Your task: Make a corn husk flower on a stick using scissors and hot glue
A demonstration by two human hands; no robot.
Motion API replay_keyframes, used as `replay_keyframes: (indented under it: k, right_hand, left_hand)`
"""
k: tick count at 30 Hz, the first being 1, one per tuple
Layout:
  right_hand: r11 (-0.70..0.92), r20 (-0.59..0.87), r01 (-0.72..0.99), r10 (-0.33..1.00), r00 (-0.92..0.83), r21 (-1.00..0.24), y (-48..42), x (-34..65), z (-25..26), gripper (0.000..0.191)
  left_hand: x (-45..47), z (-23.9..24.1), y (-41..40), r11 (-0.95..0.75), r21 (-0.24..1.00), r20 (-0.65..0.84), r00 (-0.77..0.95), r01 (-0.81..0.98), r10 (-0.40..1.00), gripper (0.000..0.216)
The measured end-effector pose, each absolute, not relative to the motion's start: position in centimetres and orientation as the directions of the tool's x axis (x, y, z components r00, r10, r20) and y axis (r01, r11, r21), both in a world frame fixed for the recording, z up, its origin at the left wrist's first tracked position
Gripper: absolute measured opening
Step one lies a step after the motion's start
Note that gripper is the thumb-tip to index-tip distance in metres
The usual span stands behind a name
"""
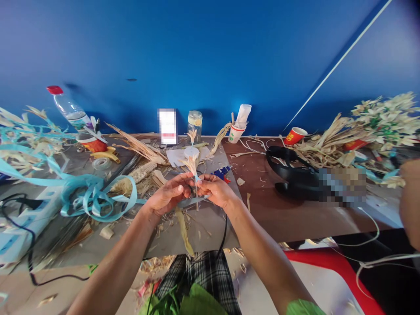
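Note:
A pale corn-husk flower (191, 163) stands upright between my two hands, light blue wrapped at its base above a thin stem. My right hand (217, 189) pinches it just below the petals. My left hand (169, 192) curls its fingers against the stem from the other side, thumb raised; the exact grip is partly hidden. From a loose coil of light-blue ribbon (87, 197) at the left, a strip passes behind my left wrist and below my fingers towards my right hand. Behind the held flower, a similar husk flower (192, 136) stands by a white round piece (191, 152).
Dried husks (141, 144) and scraps litter the grey table. At the back are a phone (167, 127), glass jar (194, 120) and paper cup (236, 132). A plastic bottle (70, 107) and power strip (29, 223) are left; a black strapped object (292, 175) and another person's arm (410, 201) are right.

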State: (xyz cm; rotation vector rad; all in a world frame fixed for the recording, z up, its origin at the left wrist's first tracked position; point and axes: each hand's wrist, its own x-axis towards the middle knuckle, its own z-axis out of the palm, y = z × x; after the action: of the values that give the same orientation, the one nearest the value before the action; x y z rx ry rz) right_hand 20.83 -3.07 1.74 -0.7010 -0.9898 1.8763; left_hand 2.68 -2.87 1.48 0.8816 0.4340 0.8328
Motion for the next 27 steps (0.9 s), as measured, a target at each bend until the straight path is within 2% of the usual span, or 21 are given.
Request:
replay_keyframes:
  k: [6, 14, 20, 27]
  right_hand:
    - [-0.36, -0.086, -0.448, 0.847, -0.524, -0.818, -3.2, 20.3, 1.6, 0.02]
    - [-0.392, -0.15, -0.363, 0.827, -0.542, -0.845, -3.2, 19.7, 0.6, 0.024]
    - [-0.322, -0.189, -0.227, 0.867, -0.461, -0.919, -3.4, 19.6, 1.1, 0.027]
    - [-0.288, -0.153, -0.225, 0.866, -0.476, -0.931, -3.5, 19.8, 1.1, 0.031]
  left_hand:
    - [3.5, 1.2, -2.6, 0.324, 0.79, -0.036, 0.488, -0.52, 0.872, 0.024]
    - [3.5, 2.0, -3.0, 0.306, 0.808, -0.062, 0.444, -0.504, 0.894, 0.025]
    - [3.7, 2.1, -2.9, 0.334, 0.808, -0.128, 0.409, -0.485, 0.903, 0.02]
    - [3.8, 1.6, -2.6, 0.365, 0.804, -0.157, 0.425, -0.469, 0.891, 0.022]
